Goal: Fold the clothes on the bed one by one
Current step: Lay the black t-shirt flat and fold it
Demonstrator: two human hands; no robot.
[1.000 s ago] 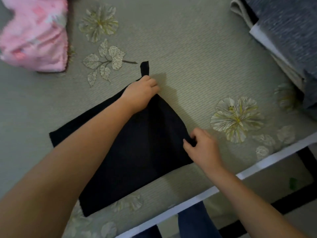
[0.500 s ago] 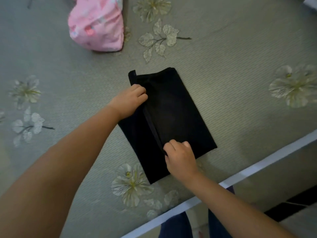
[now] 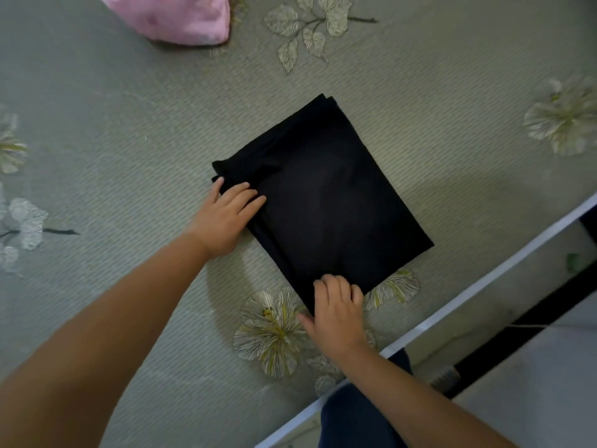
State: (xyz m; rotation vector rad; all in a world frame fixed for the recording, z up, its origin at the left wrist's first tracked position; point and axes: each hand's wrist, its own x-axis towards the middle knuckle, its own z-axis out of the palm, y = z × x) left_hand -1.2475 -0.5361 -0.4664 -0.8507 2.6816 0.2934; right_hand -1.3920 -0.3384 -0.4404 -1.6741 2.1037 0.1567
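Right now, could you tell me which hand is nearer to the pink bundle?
Left. The left hand rests on the black cloth's left edge, below the pink bundle. The right hand is at the cloth's near corner, farther away.

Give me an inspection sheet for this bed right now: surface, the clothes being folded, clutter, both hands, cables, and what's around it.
Surface: grey-green bedspread with a printed flower and leaf pattern, lying flat.
Job's things: black garment folded into a compact rectangle, layered edges showing at its left side.
Clutter: pink floral cloth bundle at the top edge, apart from the black garment, partly out of frame.
Grippers: left hand rests with straight fingers on the garment's left edge; right hand has curled fingers at the near corner, grip unclear.
Cables: nothing seen.
Surroundings: white bed edge at lower right, floor beyond; the person's dark trouser leg below.
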